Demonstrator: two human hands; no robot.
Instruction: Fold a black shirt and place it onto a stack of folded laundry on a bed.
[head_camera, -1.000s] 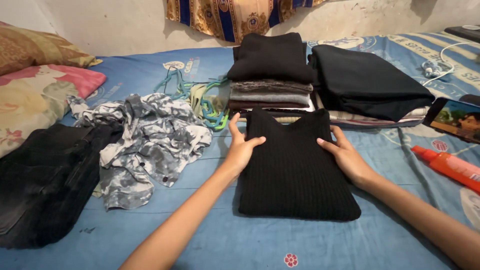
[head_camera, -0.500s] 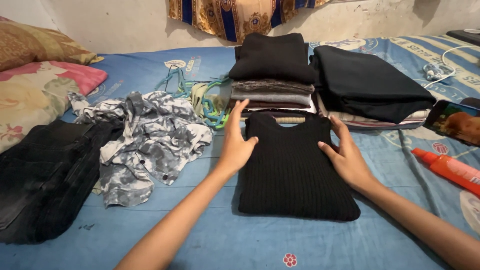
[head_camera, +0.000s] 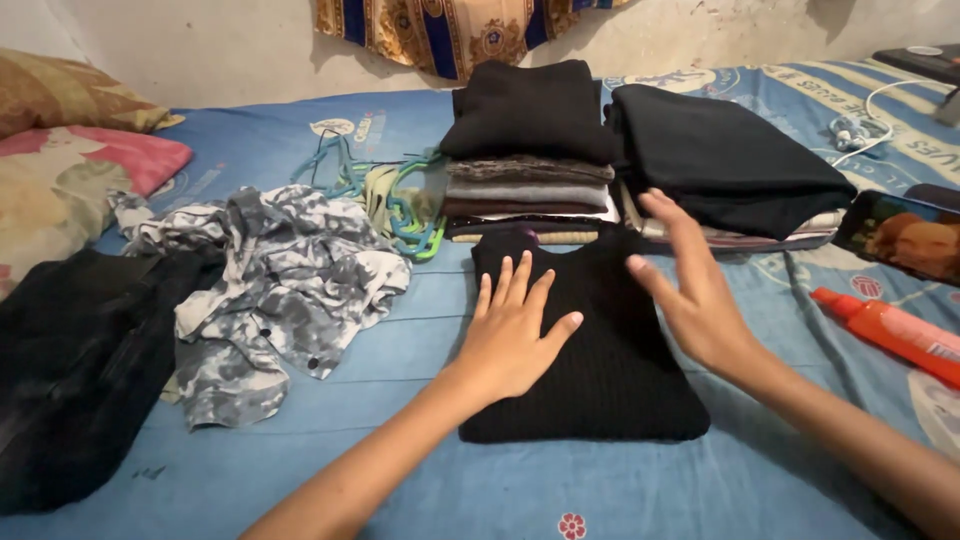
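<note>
Your left hand (head_camera: 515, 335) lies on the sweater (head_camera: 585, 340), your right hand (head_camera: 700, 290) over it; stacks (head_camera: 530, 150) sit behind, shirt (head_camera: 275, 280) left, bottle (head_camera: 895, 330) right (phone (head_camera: 900, 235) behind it).

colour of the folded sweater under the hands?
Black, plain ribbed knit. The folded sweater lies under the left hand in the head view, the only one.

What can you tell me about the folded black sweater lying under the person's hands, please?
The black sweater is a ribbed knit, folded into a neat rectangle, lying flat on the blue bedsheet just before a stack of folded clothes. The left hand rests flat on its left part; the right hand is over its right side, fingers spread.
</note>
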